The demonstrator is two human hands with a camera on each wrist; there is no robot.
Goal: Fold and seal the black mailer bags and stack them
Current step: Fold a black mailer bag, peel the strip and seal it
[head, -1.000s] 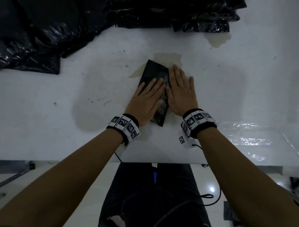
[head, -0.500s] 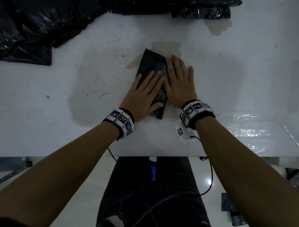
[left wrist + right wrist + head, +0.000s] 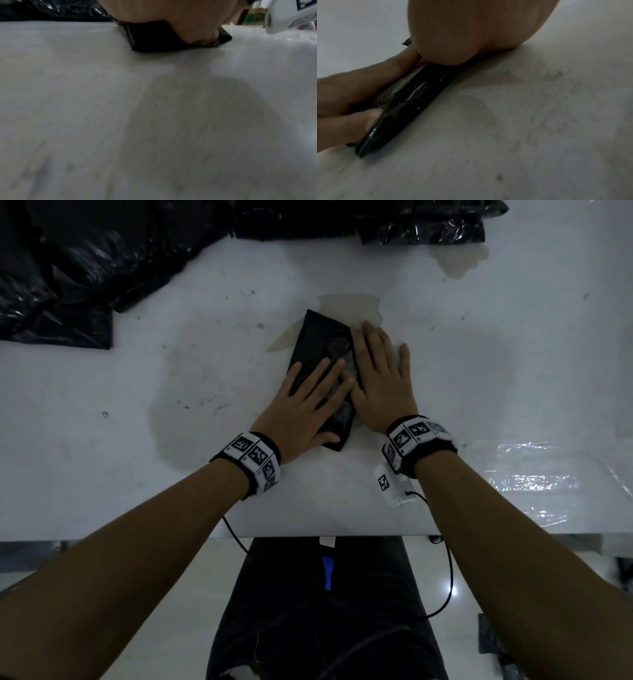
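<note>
On the bench, at its middle:
Folded bag: one black mailer bag (image 3: 320,344), folded to a narrow strip, lies flat and slanted on the white bench (image 3: 137,392), under both hands.
Left hand: the left hand (image 3: 303,409) lies palm down on the near half of the bag, fingers straight and slightly spread, pointing away and to the right; thumb along the bag's near end. Grip apart, pressing flat, nothing clasped.
Right hand: the right hand (image 3: 380,381) lies palm down along the bag's right edge, fingers straight and together, partly on the bag and partly on the bench. Grip likewise apart and flat. The two hands touch side by side.
Wrist views: the left wrist view shows the heel of the hand (image 3: 171,17) on the bag's dark end (image 3: 150,40); the right wrist view shows the bag's glossy folded edge (image 3: 406,108) beside the palm.
Wristbands: two, one on each wrist (image 3: 255,460), with black-and-white square code marks; no words can be read.
Other bags: a heap of black bags (image 3: 68,275) at the far left and a second lot (image 3: 394,220) along the far edge; their number cannot be told.
Clear plastic sheet: one (image 3: 548,481), at the near right.
</note>
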